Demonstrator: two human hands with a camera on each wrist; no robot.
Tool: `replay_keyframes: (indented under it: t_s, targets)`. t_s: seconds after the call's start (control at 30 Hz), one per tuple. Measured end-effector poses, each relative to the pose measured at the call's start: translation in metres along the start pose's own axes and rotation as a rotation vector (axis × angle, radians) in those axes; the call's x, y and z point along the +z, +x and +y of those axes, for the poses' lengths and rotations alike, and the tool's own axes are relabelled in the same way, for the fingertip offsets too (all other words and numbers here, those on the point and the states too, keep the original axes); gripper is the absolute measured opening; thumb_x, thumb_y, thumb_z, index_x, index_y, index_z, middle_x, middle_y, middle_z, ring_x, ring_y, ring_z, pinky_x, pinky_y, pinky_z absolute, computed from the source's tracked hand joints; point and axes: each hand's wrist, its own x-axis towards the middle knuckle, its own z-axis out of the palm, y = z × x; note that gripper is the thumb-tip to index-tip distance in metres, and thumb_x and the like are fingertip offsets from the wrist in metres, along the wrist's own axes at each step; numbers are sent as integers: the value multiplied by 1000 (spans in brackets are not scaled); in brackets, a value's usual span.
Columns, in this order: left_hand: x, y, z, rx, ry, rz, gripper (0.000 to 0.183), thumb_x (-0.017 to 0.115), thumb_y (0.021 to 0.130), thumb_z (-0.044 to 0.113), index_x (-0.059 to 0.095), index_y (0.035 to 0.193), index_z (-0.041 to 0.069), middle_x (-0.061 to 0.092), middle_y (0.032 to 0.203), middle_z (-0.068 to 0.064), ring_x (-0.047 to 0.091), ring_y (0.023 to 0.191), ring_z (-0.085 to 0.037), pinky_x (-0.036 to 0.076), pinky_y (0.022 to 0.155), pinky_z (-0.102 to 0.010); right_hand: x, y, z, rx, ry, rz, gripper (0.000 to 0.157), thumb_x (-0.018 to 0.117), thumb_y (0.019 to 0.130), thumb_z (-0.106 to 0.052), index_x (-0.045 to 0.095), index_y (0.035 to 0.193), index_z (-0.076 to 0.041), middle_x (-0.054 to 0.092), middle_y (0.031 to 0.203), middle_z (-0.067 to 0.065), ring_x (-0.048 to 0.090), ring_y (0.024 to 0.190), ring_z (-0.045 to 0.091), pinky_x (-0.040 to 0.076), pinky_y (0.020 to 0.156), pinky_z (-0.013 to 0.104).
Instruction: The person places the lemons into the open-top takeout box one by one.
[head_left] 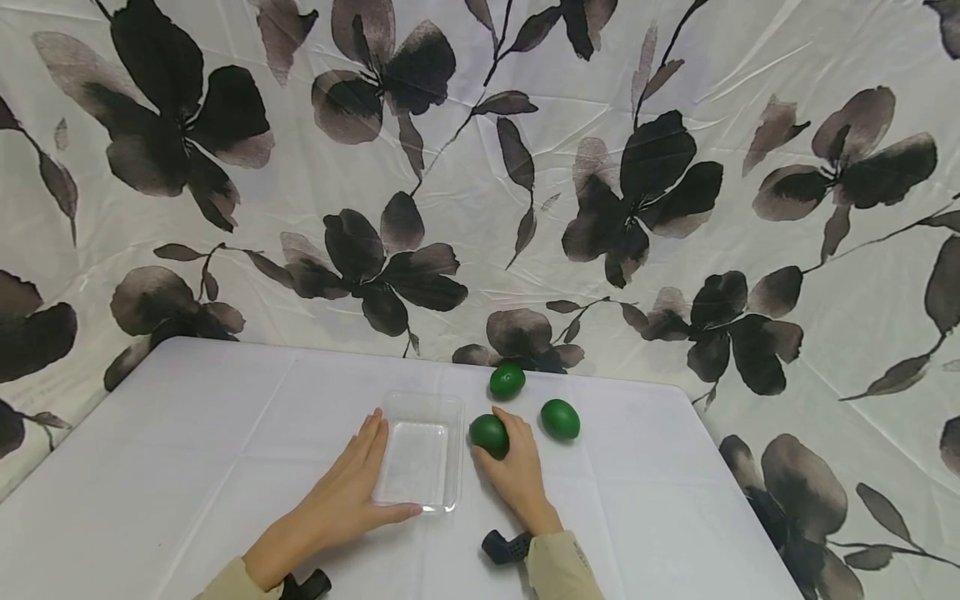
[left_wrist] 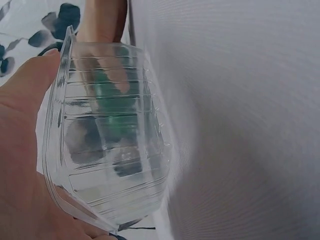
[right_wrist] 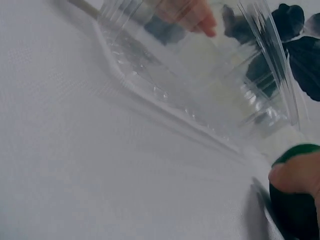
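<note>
A clear plastic container [head_left: 419, 457] sits on the white table with its open side up. My left hand [head_left: 349, 477] rests along its left side, fingers straight and thumb spread along the near rim. In the left wrist view the container's ribbed wall [left_wrist: 115, 105] fills the space beside the hand. Just right of the container, my right hand [head_left: 519, 471] grips a green lime [head_left: 489, 436], thumb on the near side and fingers on the far side. The right wrist view has the thumb pressed on this lime [right_wrist: 295, 210], low beside the container [right_wrist: 200, 85].
Two more green limes lie on the table: one [head_left: 507, 381] near the back edge, another [head_left: 560, 419] right of my right hand. A white cloth covers the table [head_left: 225, 467]. Behind hangs a floral curtain [head_left: 480, 208]. Dark wrist-worn devices [head_left: 506, 547] sit at both wrists.
</note>
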Motion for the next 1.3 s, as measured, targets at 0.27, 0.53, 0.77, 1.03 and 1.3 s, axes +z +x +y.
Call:
replay_keyframes:
  t_s: [0.27,0.53,0.77,1.03,1.3]
  targets:
    - [1,0,-1,4,0,5,130,61,74,82,16,153,-12,6,163,-24,8,151,-36,18,118,-56,-4,2,8,13,91,-27,61,78,76,-12,59,133,-5,63,123,11,62,110,28,52,92,49]
    - [0,1,-1,3,-5,1,129,60,75,81,14,154,-10,5,164,-23,8,150,-37,18,118,-57,-8,13,-5,86,125,52,56,82,74,-18,60,123,-6,64,114,9,61,96,23,53,83,42]
    - [0,1,-1,5,-1,1,130,60,74,82,16,153,-11,6,163,-24,9,150,-37,18,119,-56,-20,30,-38,128,138,84,55,84,73,-21,60,121,-6,64,107,9,60,93,23,53,79,41]
    - [0,0,-2,-5,-5,-6,129,63,75,79,17,153,-12,7,163,-24,9,150,-38,18,118,-56,-24,58,-70,96,210,-13,55,83,75,-20,61,123,-5,65,111,10,63,95,24,56,79,42]
    - [-1,0,-1,-1,11,-10,129,60,74,82,17,153,-11,7,163,-24,10,150,-38,18,118,-56,-17,84,-92,31,163,-291,57,86,75,-21,63,125,-7,61,119,8,60,103,24,55,86,38]
